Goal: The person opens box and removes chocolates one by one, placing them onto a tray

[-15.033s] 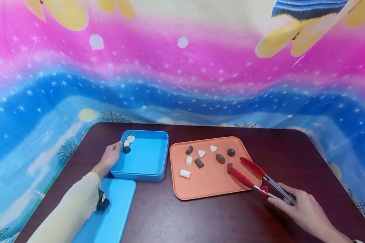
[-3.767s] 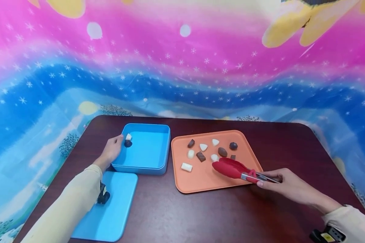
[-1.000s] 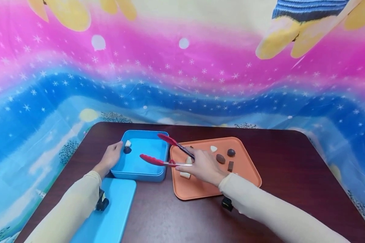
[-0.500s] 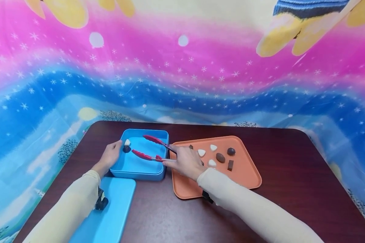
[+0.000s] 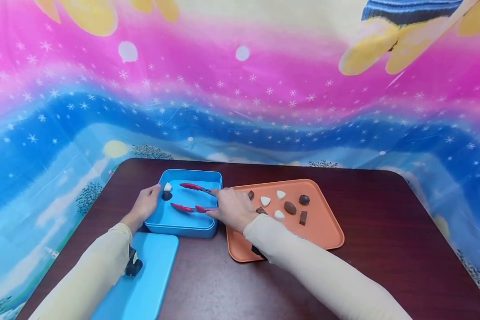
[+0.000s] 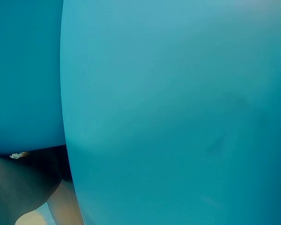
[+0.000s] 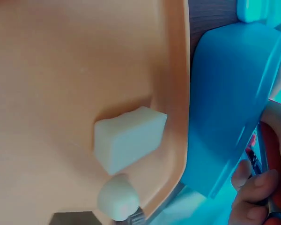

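Observation:
My left hand (image 5: 143, 203) holds the left wall of an open blue box (image 5: 182, 230). Inside, near that wall, lie a white chocolate piece (image 5: 167, 187) and a dark round one (image 5: 166, 195). Reaching across from the right, my right hand (image 5: 235, 208) grips red-tipped tongs (image 5: 182, 207). Their two tips are spread low inside the box, to the right of the dark piece, with no piece between them. The orange tray (image 5: 320, 229) bears several dark and white pieces; my right arm covers part of it. Right wrist view: a white block (image 7: 129, 138) lies near the tray's rim.
A blue lid (image 5: 156, 266) lies flat in front of the box, partly beneath my left forearm. The dark wooden table (image 5: 212, 275) carries everything, with a patterned cloth (image 5: 240, 111) hanging behind its far edge. Box and tray stand side by side with a narrow gap.
A white piece from the box came back onto the tray. The tongs then swung left from the tray and sank into the box, still spread. My left hand stays at the box.

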`<move>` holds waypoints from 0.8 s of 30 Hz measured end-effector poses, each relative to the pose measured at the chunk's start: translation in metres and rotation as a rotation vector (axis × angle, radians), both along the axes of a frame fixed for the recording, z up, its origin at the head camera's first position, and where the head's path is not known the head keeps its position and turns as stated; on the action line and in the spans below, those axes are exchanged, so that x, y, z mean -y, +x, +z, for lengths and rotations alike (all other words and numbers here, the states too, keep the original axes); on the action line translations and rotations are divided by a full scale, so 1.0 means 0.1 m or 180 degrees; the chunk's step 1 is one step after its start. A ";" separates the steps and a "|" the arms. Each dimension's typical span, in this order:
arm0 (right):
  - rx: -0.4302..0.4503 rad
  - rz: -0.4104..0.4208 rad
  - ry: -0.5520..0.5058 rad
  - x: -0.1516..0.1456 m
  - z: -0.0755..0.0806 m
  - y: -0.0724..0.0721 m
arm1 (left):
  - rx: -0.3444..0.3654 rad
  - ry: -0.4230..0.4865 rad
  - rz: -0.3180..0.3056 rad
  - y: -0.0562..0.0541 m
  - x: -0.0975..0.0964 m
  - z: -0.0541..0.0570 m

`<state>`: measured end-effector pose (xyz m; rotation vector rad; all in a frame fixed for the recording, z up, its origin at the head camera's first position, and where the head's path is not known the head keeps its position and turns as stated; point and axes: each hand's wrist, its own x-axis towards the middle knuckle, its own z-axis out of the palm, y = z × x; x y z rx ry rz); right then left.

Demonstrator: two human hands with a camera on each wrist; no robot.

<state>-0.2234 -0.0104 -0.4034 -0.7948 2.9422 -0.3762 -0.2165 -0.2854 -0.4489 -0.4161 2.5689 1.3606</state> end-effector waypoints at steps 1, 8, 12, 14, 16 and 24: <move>-0.0032 0.0040 0.0031 0.02 0.00 0.01 | -0.0008 -0.0004 -0.0006 0.00 0.00 0.00; 0.0013 0.0105 -0.0039 0.12 0.00 0.03 | -0.0028 0.0018 0.0000 -0.02 -0.01 0.00; 0.0007 0.0039 0.0088 0.19 0.04 0.03 | -0.0076 -0.0027 -0.0002 -0.03 0.01 0.01; -0.0027 0.0029 0.0176 0.24 0.06 0.04 | -0.0117 -0.0042 -0.0010 -0.04 0.02 0.01; -0.0040 0.0019 0.0250 0.29 0.07 0.05 | -0.0144 -0.0047 -0.0028 -0.04 0.02 0.01; 0.0159 -0.0093 0.0156 0.37 0.05 0.03 | -0.0099 -0.0052 -0.0002 -0.02 0.01 -0.01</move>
